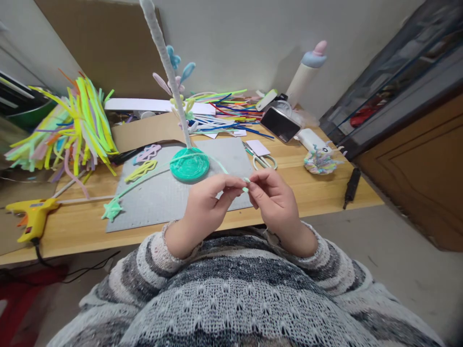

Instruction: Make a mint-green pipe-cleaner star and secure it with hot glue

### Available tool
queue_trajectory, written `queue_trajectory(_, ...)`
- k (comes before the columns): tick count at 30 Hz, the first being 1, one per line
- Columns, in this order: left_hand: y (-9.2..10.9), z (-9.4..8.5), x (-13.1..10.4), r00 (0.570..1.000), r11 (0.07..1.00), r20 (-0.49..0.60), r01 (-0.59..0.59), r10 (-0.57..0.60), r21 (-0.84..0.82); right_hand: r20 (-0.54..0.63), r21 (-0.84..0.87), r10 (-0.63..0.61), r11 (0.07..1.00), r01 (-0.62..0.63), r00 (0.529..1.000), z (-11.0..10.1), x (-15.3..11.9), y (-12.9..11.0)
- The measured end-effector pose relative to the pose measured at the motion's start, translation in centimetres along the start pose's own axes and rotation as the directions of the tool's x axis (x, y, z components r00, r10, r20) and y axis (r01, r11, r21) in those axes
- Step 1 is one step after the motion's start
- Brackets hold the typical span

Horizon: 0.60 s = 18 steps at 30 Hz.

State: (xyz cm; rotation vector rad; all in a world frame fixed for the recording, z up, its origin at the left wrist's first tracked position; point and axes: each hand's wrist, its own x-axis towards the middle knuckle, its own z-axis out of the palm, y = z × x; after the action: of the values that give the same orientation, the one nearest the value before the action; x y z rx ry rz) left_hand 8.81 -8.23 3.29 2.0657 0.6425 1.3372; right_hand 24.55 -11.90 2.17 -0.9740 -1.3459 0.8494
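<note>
Close together over the front edge of the grey mat (148,207), my left hand (206,202) and my right hand (277,205) both pinch a pale green pipe cleaner (245,189). Short bits of it show between the fingertips; the rest there is hidden by the fingers. Behind them stands a round green coiled base (190,171) with a tall white fuzzy stem (168,67) rising from it. A pale green strand lies across the base, its left end at a green star (113,210). Yellow (141,170) and lilac (148,153) bent pipe-cleaner shapes rest on the mat.
A yellow glue gun (36,214) and a big bundle of pipe cleaners (72,125) are at left. Scissors (262,161), a phone (280,125), a fluffy pastel figure (320,161) and a black tool (352,187) lie to the right. More pipe cleaners (224,115) lie at the back.
</note>
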Motion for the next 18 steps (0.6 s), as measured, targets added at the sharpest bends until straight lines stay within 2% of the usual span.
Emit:
queue_trajectory(3,0.3,0.0,0.6,1.0,0.999,-0.009,-0.03,0.03,0.043,-0.05,-0.023,-0.059,0.998,0.058,0.997,0.1,0.0,-0.5)
queue_trajectory(6,0.7,0.2,0.8,0.995,0.997,-0.054,0.081,-0.081,-0.003,-0.077,-0.018,-0.109,0.994,0.108,0.991,0.2,0.0,-0.8)
queue_trajectory(9,0.9,0.3,0.9,0.987,0.986,-0.041,0.153,-0.156,-0.063,-0.063,-0.059,-0.148,0.988,0.144,0.987,0.1,-0.2,-0.8)
queue_trajectory(18,1.2,0.3,0.9,0.98,0.978,-0.02,0.196,-0.198,-0.073,-0.005,-0.103,-0.167,0.981,0.165,0.986,-0.2,-0.4,-0.9)
